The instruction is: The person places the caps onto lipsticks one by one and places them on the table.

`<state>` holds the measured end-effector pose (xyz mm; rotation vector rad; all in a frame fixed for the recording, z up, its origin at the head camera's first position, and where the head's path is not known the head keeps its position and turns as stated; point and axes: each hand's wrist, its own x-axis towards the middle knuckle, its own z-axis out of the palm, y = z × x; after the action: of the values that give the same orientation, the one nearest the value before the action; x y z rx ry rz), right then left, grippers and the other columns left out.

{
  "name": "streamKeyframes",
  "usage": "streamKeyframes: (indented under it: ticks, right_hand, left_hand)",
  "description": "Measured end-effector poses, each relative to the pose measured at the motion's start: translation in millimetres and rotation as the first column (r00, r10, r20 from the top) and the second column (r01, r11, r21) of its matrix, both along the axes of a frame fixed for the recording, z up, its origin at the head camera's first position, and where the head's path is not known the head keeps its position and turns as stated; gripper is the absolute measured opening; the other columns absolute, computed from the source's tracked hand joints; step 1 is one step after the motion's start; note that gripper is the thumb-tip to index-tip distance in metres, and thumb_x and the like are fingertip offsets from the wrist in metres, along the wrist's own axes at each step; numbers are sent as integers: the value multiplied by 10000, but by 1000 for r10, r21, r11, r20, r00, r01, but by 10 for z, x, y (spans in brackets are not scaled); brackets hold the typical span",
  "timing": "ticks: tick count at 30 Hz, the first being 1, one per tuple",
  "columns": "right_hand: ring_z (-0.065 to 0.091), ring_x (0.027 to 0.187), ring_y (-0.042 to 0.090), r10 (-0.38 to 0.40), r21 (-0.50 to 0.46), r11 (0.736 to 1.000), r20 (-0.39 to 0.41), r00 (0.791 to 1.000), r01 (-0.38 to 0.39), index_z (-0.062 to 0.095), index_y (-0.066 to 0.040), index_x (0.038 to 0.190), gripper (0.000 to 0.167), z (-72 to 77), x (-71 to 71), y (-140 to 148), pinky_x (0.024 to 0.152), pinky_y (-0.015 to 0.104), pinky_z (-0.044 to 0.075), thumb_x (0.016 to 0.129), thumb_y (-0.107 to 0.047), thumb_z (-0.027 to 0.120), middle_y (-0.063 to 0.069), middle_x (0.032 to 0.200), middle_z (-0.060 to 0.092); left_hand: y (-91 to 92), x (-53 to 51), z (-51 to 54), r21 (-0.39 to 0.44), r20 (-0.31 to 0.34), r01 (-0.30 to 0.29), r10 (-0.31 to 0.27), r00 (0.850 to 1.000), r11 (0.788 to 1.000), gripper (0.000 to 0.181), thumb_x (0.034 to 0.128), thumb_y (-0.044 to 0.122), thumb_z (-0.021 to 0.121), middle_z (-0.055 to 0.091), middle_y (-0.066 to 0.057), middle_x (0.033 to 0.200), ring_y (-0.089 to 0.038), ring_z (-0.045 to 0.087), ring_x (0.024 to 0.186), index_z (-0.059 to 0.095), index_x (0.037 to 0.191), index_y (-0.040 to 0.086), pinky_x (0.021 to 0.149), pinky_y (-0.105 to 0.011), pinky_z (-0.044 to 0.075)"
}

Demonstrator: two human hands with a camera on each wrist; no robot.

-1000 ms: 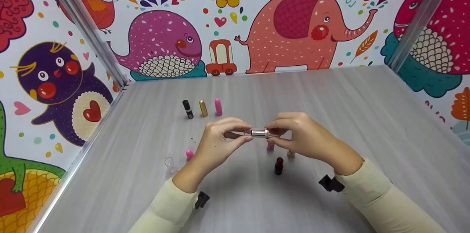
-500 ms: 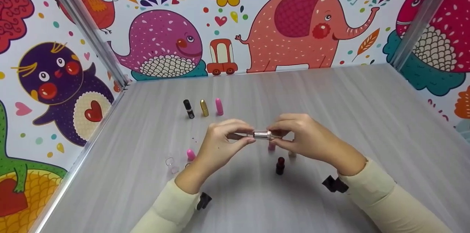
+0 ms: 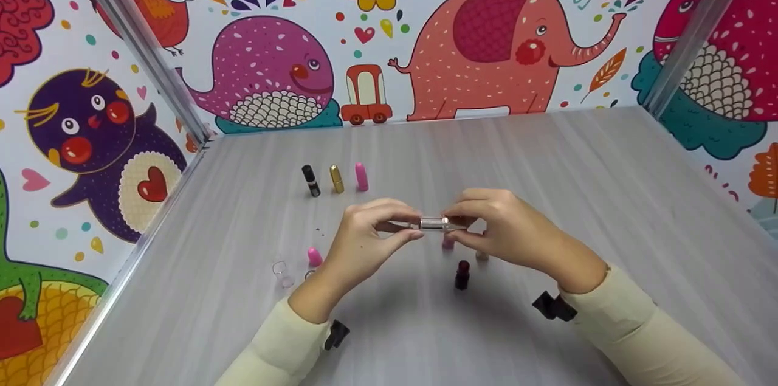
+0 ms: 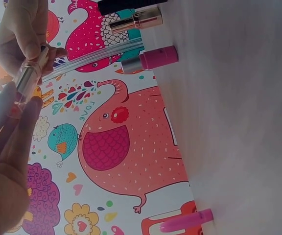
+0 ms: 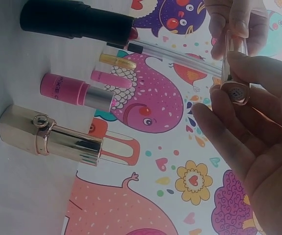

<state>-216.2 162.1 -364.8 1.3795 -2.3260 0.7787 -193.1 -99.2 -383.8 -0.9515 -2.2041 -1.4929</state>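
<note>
A slim, silvery, clear-ended tube (image 3: pixel 433 224) is held level above the counter (image 3: pixel 413 337), the left hand (image 3: pixel 366 234) pinching its left end, the right hand (image 3: pixel 510 234) its right. Only the right wrist view shows the round label (image 5: pixel 237 94) on its end, and, whole, a gold metallic lipstick tube (image 5: pixel 50 137) that the right hand mostly hides from the head view. Only the latter shows a clear plastic piece (image 3: pixel 283 276) at left.

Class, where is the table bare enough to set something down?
Free: the table between the right hand and the back wall; also the near side of the dark red lipstick. Crowded: around that lipstick, with a pink lipstick and gold lipstick close by; beside the left hand, at a pink piece and clear piece.
</note>
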Motion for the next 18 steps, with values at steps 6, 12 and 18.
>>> streamKeyframes:
  ticks: [6, 12, 18]
  right_hand:
    - [675, 790, 77, -3, 2, 1000, -6, 1000, 3, 803, -38, 1068, 231, 2, 7, 0, 629, 191, 600, 856, -26, 894, 3, 978, 734]
    - [677, 798, 73, -10, 12, 1000, 0, 1000, 10, 803, -46, 1076, 234, 4, 4, 2, 644, 190, 607, 861, -49, 897, -2, 981, 737]
    - [687, 798, 80, 0, -9, 1000, 6, 1000, 0, 808, -55, 1077, 250, 2, -7, 5, 644, 184, 612, 849, -56, 910, -1, 983, 746]
  left_hand:
    - [7, 4, -2, 9, 3, 10, -10, 1000, 1000, 193, 874, 7, 867, 790, -60, 1034, -266, 777, 920, 827, 1061, 34, 831, -289, 654]
    - [8, 5, -4, 2, 14, 3, -3, 1000, 1000, 198, 876, 13, 868, 791, -47, 1041, -290, 775, 926, 829, 1068, 41, 835, -284, 652]
    - [-2, 11, 13, -10, -6, -1, 1, 1000, 1000, 195, 886, 32, 864, 788, -22, 1049, -238, 773, 940, 828, 1077, 42, 842, -279, 649]
